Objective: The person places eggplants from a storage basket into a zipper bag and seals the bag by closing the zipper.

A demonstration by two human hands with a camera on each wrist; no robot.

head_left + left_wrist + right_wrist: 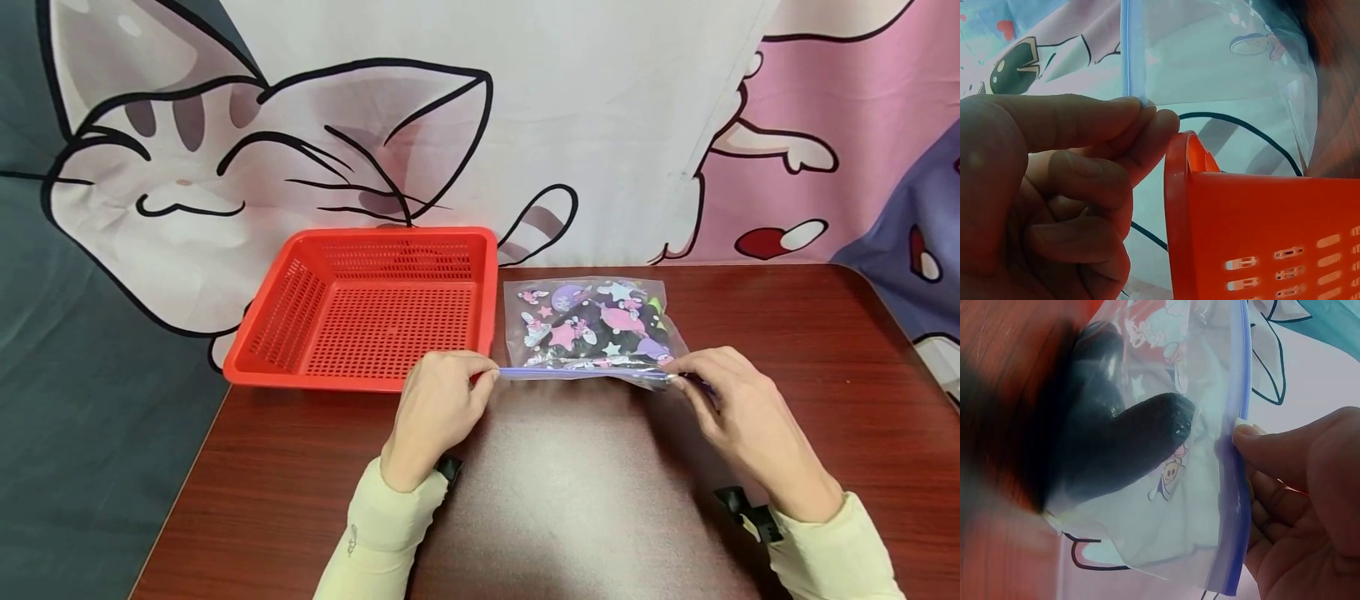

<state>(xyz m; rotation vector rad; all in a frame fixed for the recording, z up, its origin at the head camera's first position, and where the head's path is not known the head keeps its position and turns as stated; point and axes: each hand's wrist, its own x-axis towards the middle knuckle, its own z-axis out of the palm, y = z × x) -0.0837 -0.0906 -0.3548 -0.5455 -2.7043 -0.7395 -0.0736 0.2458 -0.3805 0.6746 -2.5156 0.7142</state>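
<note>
A clear zip bag (592,325) printed with pink, purple and pale blue cartoon shapes lies on the table, its zip edge toward me. Something black and rounded (1141,440) shows inside it in the right wrist view; its kind does not show. My left hand (442,408) pinches the left end of the bluish zip strip (1134,56) between thumb and fingertips, close beside the basket's corner. Near the strip's other end, my right hand (750,417) pinches the purple zip strip (1232,500), thumb on top, with a short length of strip extending past the thumb. The strip is stretched between both hands.
A red plastic basket (292,379) with perforated walls and floor stands left of the bag, nothing visible in it. The dark red-brown wooden table (810,333) reaches back to a hanging cloth (630,125) with cartoon cats. Black bands sit at both wrists.
</note>
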